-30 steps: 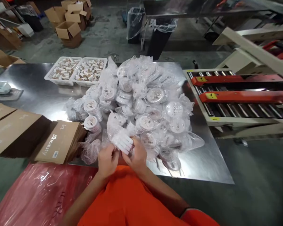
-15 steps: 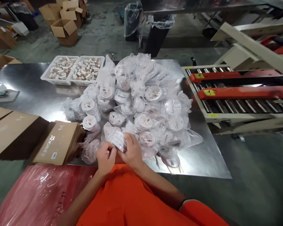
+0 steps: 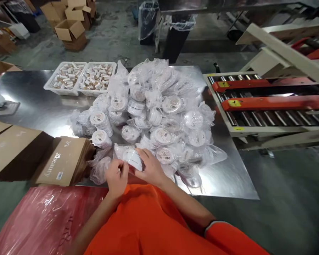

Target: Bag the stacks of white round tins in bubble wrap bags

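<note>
You are turning the plastic-wrapped white packet (image 3: pixel 131 158) over at the near edge of the heap of wrapped discs (image 3: pixel 170 120) on the steel table (image 3: pixel 218 184), your right hand (image 3: pixel 151 168) gripping it from above, your left hand (image 3: pixel 117 179) curled just beside it, its hold unclear

"Beauty" is printed in white on the flat cardboard box (image 3: pixel 51 165) — and again on one plastic-wrapped round pack (image 3: pixel 192 119) (the barcode sticker (image 3: pixel 59 175) stays unreadable).
</note>
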`<action>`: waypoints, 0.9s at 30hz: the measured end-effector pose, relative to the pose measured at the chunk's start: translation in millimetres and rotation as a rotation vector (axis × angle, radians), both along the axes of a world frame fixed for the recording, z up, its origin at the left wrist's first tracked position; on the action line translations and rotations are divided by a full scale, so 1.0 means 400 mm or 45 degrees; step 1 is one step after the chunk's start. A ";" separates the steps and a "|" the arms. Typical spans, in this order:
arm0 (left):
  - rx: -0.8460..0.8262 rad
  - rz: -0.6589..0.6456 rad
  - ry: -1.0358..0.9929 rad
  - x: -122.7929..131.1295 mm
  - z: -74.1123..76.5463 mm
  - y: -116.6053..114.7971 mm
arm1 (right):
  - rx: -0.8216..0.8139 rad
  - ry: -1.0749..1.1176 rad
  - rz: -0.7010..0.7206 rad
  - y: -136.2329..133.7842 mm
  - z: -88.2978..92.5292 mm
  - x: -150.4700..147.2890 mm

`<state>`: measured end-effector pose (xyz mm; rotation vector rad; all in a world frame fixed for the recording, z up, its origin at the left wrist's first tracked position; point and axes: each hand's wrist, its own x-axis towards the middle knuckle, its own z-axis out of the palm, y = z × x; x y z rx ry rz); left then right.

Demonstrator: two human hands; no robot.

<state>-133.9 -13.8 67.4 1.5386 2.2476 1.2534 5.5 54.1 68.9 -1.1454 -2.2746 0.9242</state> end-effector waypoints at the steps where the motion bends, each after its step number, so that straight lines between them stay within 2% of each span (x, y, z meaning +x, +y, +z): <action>1: 0.051 -0.012 0.064 0.001 -0.004 -0.003 | 0.011 -0.017 0.021 -0.002 0.001 -0.002; 4: 0.176 -0.147 0.198 0.001 -0.013 -0.006 | -0.090 -0.133 0.023 -0.012 0.007 -0.014; 6: 0.164 -0.270 0.194 0.000 -0.009 -0.001 | -0.247 -0.188 -0.004 -0.018 0.011 -0.020; 7: 0.131 -0.277 0.164 -0.001 -0.004 0.002 | -0.329 -0.161 -0.002 -0.018 0.013 -0.021; 9: 0.036 -0.153 0.063 -0.005 0.011 0.009 | -0.518 0.048 0.051 -0.013 0.010 -0.017; 11: -0.036 0.033 -0.067 -0.010 0.027 0.011 | -0.788 0.398 0.040 -0.007 -0.003 -0.012; 14: -0.054 0.129 -0.265 -0.015 0.036 0.003 | -1.324 0.828 -0.261 -0.011 -0.038 -0.017; 16: -0.070 0.116 -0.377 -0.015 0.032 -0.009 | -1.549 0.926 -0.464 -0.025 -0.065 -0.028; 17: -0.087 0.113 -0.418 -0.015 0.028 -0.015 | -1.595 0.935 -0.506 -0.034 -0.078 -0.034; 19: -0.122 0.115 -0.453 -0.015 0.018 -0.026 | -1.584 0.918 -0.511 -0.048 -0.098 -0.040; 21: -0.164 0.091 -0.427 -0.020 0.007 -0.033 | -1.466 0.847 -0.444 -0.051 -0.109 -0.035; 27: -0.429 -0.047 -0.277 -0.056 -0.047 -0.056 | -0.436 0.242 -0.354 -0.012 -0.097 0.013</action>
